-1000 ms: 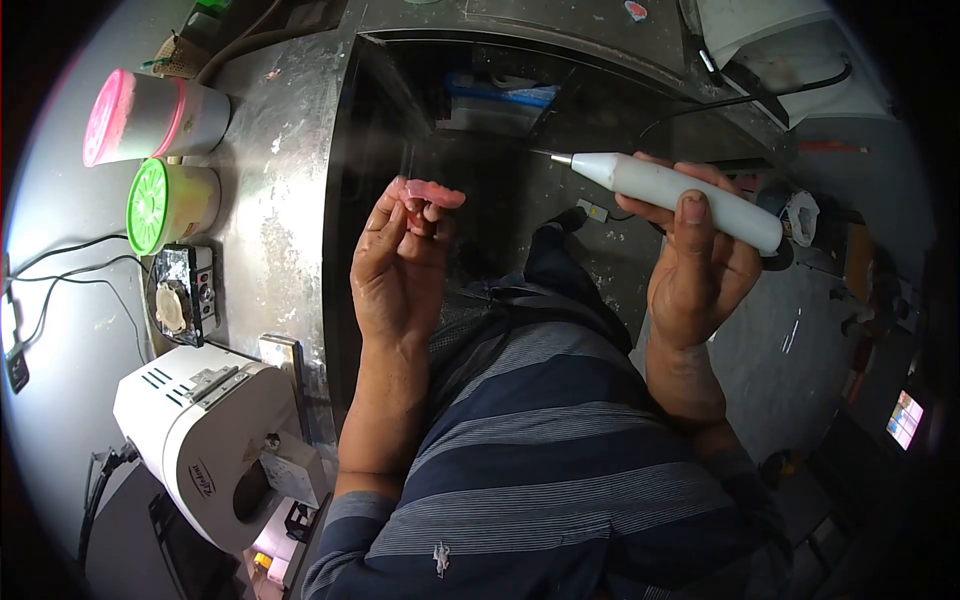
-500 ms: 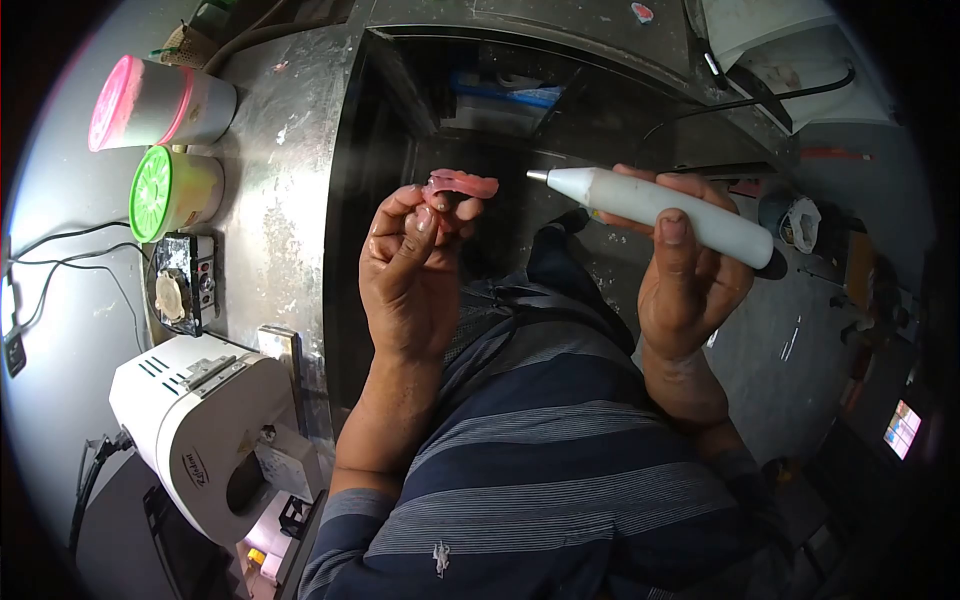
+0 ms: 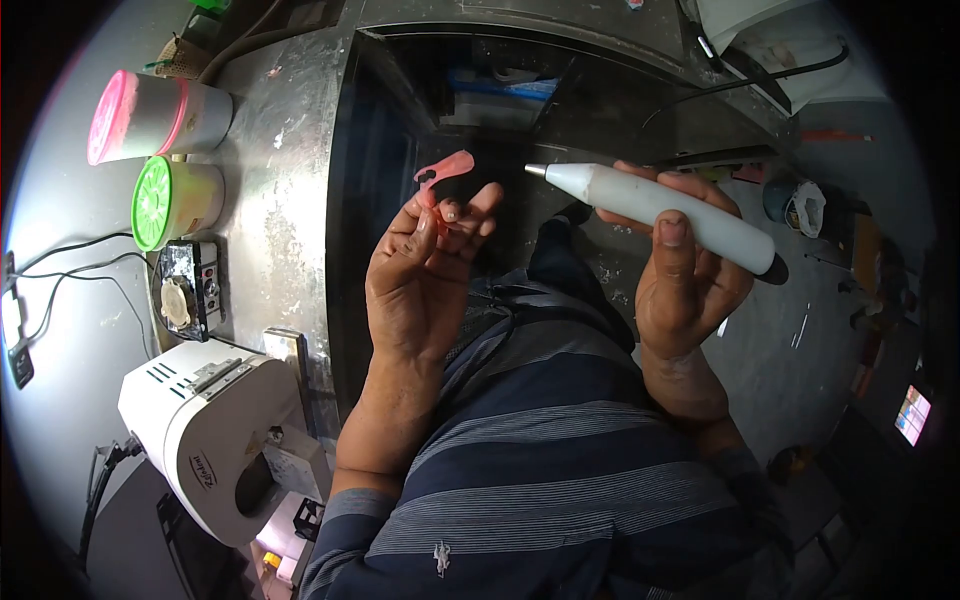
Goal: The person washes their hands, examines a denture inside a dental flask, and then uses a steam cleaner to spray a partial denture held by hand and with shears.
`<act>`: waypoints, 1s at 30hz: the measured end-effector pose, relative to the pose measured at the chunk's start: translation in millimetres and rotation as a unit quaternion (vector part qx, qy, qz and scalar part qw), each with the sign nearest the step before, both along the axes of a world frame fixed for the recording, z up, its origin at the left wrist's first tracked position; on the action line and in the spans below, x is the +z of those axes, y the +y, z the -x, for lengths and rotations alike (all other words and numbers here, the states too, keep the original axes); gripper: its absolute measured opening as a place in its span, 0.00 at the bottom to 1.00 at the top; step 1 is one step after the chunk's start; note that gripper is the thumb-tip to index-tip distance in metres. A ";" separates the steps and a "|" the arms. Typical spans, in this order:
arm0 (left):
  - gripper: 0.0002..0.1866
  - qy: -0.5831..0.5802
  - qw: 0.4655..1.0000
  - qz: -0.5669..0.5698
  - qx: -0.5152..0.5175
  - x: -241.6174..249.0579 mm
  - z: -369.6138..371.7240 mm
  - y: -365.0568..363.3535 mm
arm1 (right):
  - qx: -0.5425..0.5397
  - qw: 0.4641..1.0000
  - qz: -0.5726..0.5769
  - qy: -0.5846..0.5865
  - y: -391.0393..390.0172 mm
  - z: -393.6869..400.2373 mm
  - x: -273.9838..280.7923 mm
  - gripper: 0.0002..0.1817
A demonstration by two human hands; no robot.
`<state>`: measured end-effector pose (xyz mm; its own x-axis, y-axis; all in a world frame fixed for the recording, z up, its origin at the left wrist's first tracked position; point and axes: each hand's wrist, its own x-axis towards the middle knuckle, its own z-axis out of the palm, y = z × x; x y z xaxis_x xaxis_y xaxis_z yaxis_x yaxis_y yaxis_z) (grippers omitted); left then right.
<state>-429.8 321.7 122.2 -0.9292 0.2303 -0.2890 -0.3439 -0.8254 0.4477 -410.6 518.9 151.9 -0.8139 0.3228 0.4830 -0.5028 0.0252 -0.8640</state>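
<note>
Pink piece point(image 3: 455, 167) pinched, slanting beyond your left fingers point(image 3: 423, 236); your right fingers point(image 3: 673, 236) clamp white handpiece point(image 3: 600, 190), nose facing it, apart.

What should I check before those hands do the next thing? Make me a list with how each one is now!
1. Left hand has the pink piece: ok, fingers pinch its lower end.
2. Right hand has the white tool: ok, fingers wrap around it.
3. Metal tip is apart from the pink piece: ok, there is a gap.
4. Tool is switched on: cannot tell.
5. Gloves are on: not ok, both hands are bare.
6. Green lid is on its tub: ok.
</note>
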 end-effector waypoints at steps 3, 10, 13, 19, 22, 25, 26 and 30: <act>0.09 0.012 1.000 -0.008 -0.015 -3.2 -1.6 -2.3 | -0.019 0.998 -0.051 0.017 -2.0 -1.7 -1.3 0.14; 0.11 0.189 0.911 0.348 0.117 -14.4 -9.2 3.2 | 0.002 1.000 -0.002 0.015 -6.8 -8.8 -2.0 0.12; 0.08 0.302 0.808 0.474 0.177 -17.3 -8.6 3.8 | 0.028 0.999 -0.013 0.031 -8.8 -12.5 -6.4 0.14; 0.11 0.386 0.574 0.682 0.238 -7.8 -9.1 -4.3 | 0.050 0.996 -0.068 0.008 -10.5 -13.3 -5.2 0.17; 0.11 0.376 0.592 0.672 0.238 -7.6 -11.3 -9.2 | 0.043 0.996 -0.045 0.063 -13.9 -11.3 -4.8 0.16; 0.11 0.349 0.625 0.654 0.245 -8.6 -11.6 -7.0 | 0.061 0.995 -0.064 0.044 -14.6 -12.7 -3.1 0.16; 0.11 0.346 0.632 0.650 0.244 -8.3 -11.4 -7.3 | 0.066 0.996 -0.053 0.028 -15.8 -12.9 -2.9 0.15; 0.10 0.344 0.628 0.653 0.248 -10.0 -12.6 -8.6 | 0.068 0.996 -0.051 0.037 -18.8 -10.2 -3.2 0.15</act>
